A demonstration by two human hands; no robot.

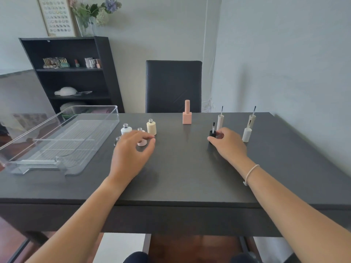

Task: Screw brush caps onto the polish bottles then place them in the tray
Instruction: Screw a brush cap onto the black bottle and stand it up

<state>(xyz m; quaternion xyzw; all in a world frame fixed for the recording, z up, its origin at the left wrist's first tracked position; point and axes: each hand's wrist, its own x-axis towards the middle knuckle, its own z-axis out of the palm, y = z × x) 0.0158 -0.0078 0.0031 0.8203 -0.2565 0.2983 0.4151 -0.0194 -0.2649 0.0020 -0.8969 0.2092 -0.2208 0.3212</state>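
Observation:
Several uncapped polish bottles stand at mid-left of the dark table: a white bottle (pixel 126 129), a cream bottle (pixel 151 127), a pale pink bottle (pixel 141 141) and a dark one (pixel 117 139) mostly hidden. My left hand (pixel 131 152) hovers over the pink bottle, fingers apart, holding nothing. My right hand (pixel 227 143) closes around a black brush cap (pixel 212 133) that stands brush-up. Two beige brush caps (pixel 220 121) (pixel 251 120) and a white cap (pixel 246 134) stand to its right. A capped pink bottle (pixel 187 114) stands at the back. The clear tray (pixel 62 137) lies at left.
A dark chair (pixel 173 86) stands behind the table. A black shelf unit (pixel 72 73) with small bottles is at the back left. A wall runs close along the table's right side.

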